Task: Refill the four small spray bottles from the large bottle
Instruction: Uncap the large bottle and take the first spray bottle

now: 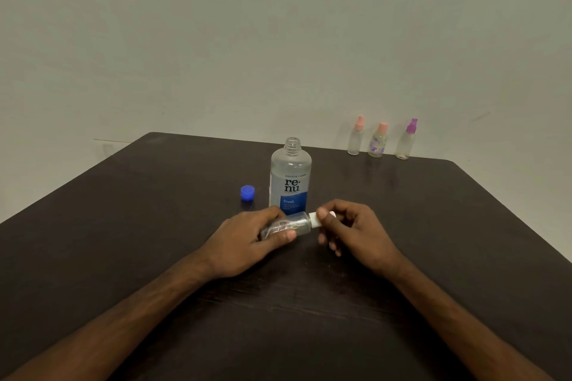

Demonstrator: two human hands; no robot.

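Observation:
The large clear bottle (290, 176) with a blue "renu fresh" label stands uncapped at the table's middle. Its blue cap (247, 193) lies just to its left. In front of it my left hand (247, 241) grips a small clear spray bottle (299, 224) held sideways. My right hand (353, 226) pinches that bottle's white and pink spray top (316, 219). Three more small spray bottles stand upright at the far right edge: one with a pink top (354, 141), one with purple flowers (378, 142), one with a purple top (406, 141).
The dark wooden table (154, 226) runs up to a plain pale wall (216, 40). Both my forearms reach in from the bottom of the view.

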